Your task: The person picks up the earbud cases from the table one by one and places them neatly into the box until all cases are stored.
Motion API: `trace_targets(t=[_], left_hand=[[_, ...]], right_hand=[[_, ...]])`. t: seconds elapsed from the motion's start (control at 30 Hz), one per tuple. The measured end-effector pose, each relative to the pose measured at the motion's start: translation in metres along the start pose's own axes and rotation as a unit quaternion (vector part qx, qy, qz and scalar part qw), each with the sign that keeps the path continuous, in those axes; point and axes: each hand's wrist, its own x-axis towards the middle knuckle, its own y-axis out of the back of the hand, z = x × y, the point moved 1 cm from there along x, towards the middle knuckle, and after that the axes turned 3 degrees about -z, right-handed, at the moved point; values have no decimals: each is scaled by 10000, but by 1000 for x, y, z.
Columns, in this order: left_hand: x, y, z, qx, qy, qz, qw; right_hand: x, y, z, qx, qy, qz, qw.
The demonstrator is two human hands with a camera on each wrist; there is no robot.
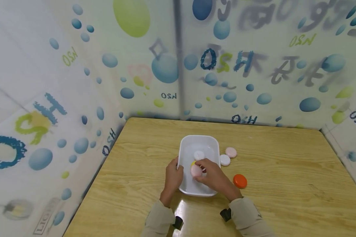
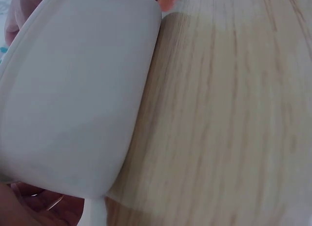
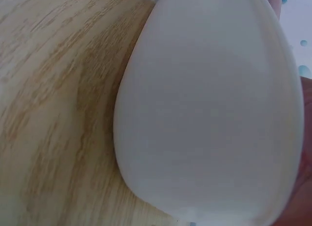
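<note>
A white rectangular tray (image 1: pixel 199 139) lies on the wooden table. My left hand (image 1: pixel 174 176) grips its left rim, thumb over the edge. Above the tray floor, my right hand (image 1: pixel 212 176) pinches a pale pink round cap (image 1: pixel 196 171) between thumb and fingers. A bit of something yellow (image 1: pixel 193 163) shows just behind that cap, mostly hidden. Farther back in the tray lies a white round cap (image 1: pixel 199 155). In both wrist views the tray's outer wall (image 2: pixel 83 89) fills much of the picture and hides what is inside.
Right of the tray, a white cap (image 1: pixel 225 160) and a pink cap (image 1: pixel 231 152) lie side by side on the table. Nearer to me, by the right wrist, is an orange-red cap (image 1: pixel 240 181). Patterned walls (image 1: pixel 154 98) border the table at the back and sides.
</note>
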Motion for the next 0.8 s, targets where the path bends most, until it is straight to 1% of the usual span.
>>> trace_targets(t=[0.17, 0.33, 0.5, 0.63, 0.73, 0.8], left_hand=[[1, -1, 0, 61, -15, 50, 10000], [1, -1, -1, 60, 18, -9, 10000], [0, -1, -1, 25, 38, -56, 10000], [0, -1, 0, -1, 97, -122, 9999], [1, -1, 1, 24, 133, -114, 9998], [1, -1, 1, 36, 140, -92, 9999]], right_hand=[[1, -3, -2, -162, 58, -238, 9996], [1, -6, -3, -424, 206, -482, 9977], [0, -8, -3, -548, 361, -498, 9966], [-2, -3, -4, -315, 212, -380, 9986], [-2, 3, -6, -118, -84, -257, 9996], [-1, 7, -7, -96, -179, -158, 9997]])
